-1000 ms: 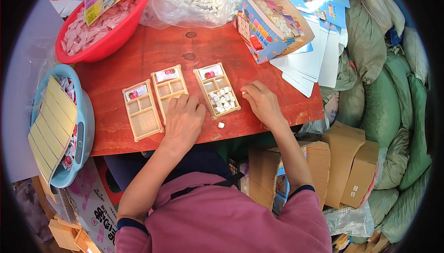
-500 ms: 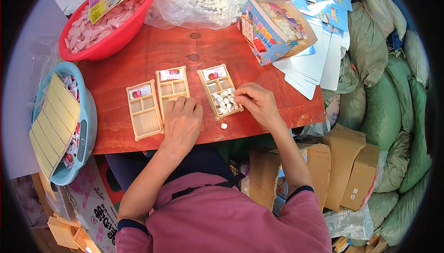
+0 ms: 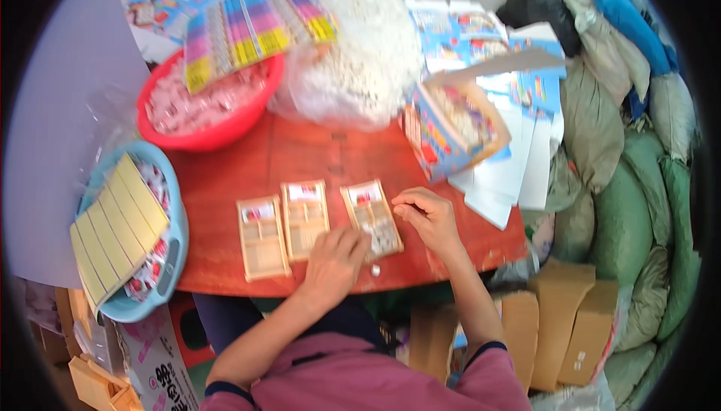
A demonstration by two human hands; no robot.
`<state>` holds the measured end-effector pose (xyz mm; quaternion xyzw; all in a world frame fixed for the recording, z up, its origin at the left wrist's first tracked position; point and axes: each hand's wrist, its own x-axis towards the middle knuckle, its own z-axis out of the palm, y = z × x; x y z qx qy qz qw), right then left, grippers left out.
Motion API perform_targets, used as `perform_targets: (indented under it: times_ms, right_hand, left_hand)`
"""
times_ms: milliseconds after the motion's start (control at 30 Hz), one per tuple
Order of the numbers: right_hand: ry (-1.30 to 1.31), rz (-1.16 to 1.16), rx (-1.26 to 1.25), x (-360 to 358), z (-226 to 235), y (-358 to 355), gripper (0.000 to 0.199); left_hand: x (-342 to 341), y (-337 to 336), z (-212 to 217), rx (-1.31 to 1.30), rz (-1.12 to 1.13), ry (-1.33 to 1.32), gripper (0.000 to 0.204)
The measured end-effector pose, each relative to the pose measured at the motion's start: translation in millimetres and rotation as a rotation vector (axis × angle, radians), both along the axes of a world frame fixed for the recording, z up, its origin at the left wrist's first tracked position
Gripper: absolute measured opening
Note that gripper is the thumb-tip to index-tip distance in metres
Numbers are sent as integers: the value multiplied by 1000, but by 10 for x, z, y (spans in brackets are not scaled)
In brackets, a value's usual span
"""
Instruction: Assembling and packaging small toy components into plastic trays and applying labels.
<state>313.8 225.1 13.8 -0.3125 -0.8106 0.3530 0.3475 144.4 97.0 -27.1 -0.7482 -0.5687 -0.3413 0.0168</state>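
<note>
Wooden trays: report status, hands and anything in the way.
Left hand on rightmost tray. Right hand pinched beside it. One loose white piece near table edge.

Packing workshop, stuffed sacks (image 3: 638, 208), cardboard boxes (image 3: 571, 328)

Both forearms came into the view from the lower edge, bare below the pushed-up sleeves, and reached forward and slightly toward each other. The left hand (image 3: 334, 257) lay palm down, its back turned up, with the fingers (image 3: 353, 240) stretched forward and close together. The right hand (image 3: 426, 216) was a little farther forward, loosely curled, its fingertips bent to the left and drawn together as in a pinch.
</note>
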Motion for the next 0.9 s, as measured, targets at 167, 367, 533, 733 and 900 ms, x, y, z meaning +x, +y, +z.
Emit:
perform_targets:
  times_ms: [167,367,533,733,900]
  right_hand:
    - [-96,-135,332,-726,166,804,10]
    - [-523,-161,481,-1762,79,2205,19]
    - [-723,-164,573,-2028,-288,2656,39]
    - [-660,-227,514,-2148,-251,2490,23]
    - [-622,-321,445,-1926,-457,2783,18]
  left_hand:
    - [-222,-273,84,24,-20,-68,36]
    - [-651,-821,171,85,40,-153,41]
    - [-890,-1125,150,87,99,-186,35]
    - [-953,-1371,130,2,232,-155,33]
    - [-936,-1421,-4,-38,163,-152,36]
